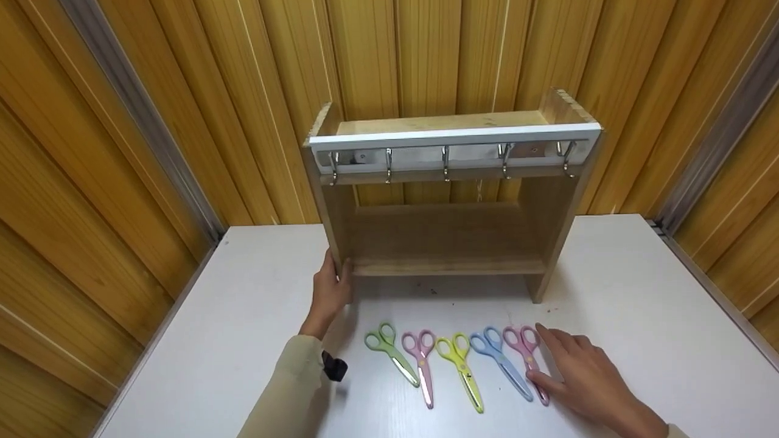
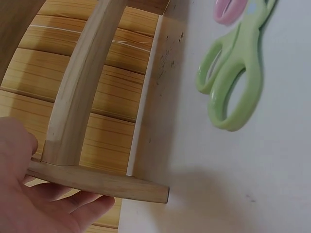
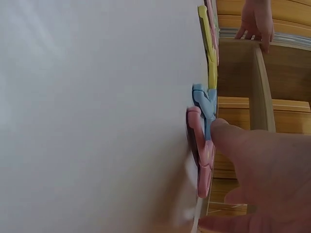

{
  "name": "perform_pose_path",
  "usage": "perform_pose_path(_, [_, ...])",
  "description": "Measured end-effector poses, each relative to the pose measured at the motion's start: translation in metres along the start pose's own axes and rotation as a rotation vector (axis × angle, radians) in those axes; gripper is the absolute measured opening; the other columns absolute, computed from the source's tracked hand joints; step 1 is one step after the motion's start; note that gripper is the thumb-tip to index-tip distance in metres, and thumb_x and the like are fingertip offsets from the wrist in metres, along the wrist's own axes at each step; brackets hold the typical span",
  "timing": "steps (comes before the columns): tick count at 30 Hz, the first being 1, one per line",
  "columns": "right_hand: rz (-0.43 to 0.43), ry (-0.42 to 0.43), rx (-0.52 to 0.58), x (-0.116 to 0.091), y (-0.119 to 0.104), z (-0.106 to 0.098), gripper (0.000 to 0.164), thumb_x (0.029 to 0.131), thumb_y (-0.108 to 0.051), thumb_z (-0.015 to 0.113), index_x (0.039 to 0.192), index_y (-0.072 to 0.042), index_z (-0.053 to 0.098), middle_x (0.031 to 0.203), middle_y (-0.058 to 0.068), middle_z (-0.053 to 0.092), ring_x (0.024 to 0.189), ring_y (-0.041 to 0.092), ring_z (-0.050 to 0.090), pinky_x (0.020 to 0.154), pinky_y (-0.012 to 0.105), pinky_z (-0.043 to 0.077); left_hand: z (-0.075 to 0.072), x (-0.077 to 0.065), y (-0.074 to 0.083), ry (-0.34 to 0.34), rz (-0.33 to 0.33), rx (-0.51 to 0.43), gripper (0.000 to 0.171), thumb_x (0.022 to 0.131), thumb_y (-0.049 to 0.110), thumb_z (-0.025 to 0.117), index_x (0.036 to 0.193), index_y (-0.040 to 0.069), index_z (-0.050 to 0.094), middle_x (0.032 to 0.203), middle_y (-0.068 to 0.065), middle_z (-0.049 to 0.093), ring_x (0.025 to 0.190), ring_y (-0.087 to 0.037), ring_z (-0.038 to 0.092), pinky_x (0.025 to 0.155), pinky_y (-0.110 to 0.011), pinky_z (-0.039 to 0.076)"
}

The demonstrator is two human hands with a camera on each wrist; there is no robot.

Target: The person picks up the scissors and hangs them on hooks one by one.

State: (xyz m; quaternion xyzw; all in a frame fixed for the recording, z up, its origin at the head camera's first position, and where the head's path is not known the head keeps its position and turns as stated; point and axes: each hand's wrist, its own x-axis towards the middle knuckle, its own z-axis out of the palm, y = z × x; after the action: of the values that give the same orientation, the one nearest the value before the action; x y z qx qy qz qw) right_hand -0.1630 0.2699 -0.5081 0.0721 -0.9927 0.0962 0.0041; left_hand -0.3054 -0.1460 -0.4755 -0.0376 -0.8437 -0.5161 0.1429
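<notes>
My left hand (image 1: 328, 293) grips the lower left side panel (image 2: 97, 182) of a small wooden shelf (image 1: 447, 234), fingers outside and thumb at the front edge. A white rail (image 1: 420, 140) with several metal hooks runs across the shelf's upper front. Before it lie several scissors in a row: green (image 1: 395, 356), pink (image 1: 424, 371), yellow (image 1: 464, 368), blue (image 1: 502, 362) and another pink pair (image 1: 528, 359) at the right end. My right hand (image 1: 587, 374) is over the right-end pink scissors, thumb at their blade and fingers loosely extended beside the handles.
The white table (image 1: 243, 304) carries everything. Wood-patterned panels (image 1: 426, 55) stand behind it and on both sides. Small dark and reddish specks dot the tabletop under the shelf. A black wrist device (image 1: 335, 367) sits at my left sleeve (image 1: 283, 377).
</notes>
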Motion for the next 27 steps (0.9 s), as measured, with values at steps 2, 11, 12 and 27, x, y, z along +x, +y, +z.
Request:
perform_pose_path(2, [0.006,-0.006,0.0,0.0,-0.002,0.003,0.099,0.08,-0.066,0.077,0.153,-0.006,0.045,0.146,0.027,0.05,0.124,0.052,0.05,0.1,0.072,0.043,0.001,-0.001,-0.002,0.0,-0.004,0.009,0.056,0.11,0.019,0.047,0.162,0.007,0.027,0.157,-0.021,0.044,0.141,-0.035,0.048,0.115,-0.049,0.041])
perform_pose_path(11, [-0.003,-0.018,-0.014,-0.001,-0.001,0.003,0.096,0.083,-0.064,0.076,0.152,-0.006,0.045,0.145,0.026,0.051,0.124,0.05,0.048,0.103,0.071,0.04,0.002,-0.002,-0.003,-0.005,0.013,0.023,0.055,0.111,0.022,0.046,0.16,0.005,0.029,0.151,-0.025,0.05,0.135,-0.038,0.053,0.112,-0.052,0.043])
perform_pose_path(12, [-0.002,-0.02,-0.014,-0.001,-0.001,0.002,0.094,0.083,-0.064,0.076,0.151,-0.005,0.047,0.145,0.025,0.052,0.124,0.049,0.048,0.103,0.071,0.041,0.001,-0.001,-0.004,-0.005,0.015,0.024,0.055,0.111,0.022,0.046,0.16,0.005,0.03,0.151,-0.025,0.05,0.135,-0.037,0.053,0.112,-0.051,0.043])
perform_pose_path(27, [-0.075,0.033,-0.011,0.0,0.016,-0.005,0.052,0.086,-0.043,0.082,0.121,-0.005,0.073,0.124,0.017,0.064,0.106,0.036,0.058,0.085,0.06,0.053,0.001,0.001,-0.007,0.01,0.045,0.023,0.054,0.11,0.019,0.049,0.159,0.003,0.034,0.15,-0.022,0.052,0.132,-0.035,0.057,0.108,-0.049,0.048])
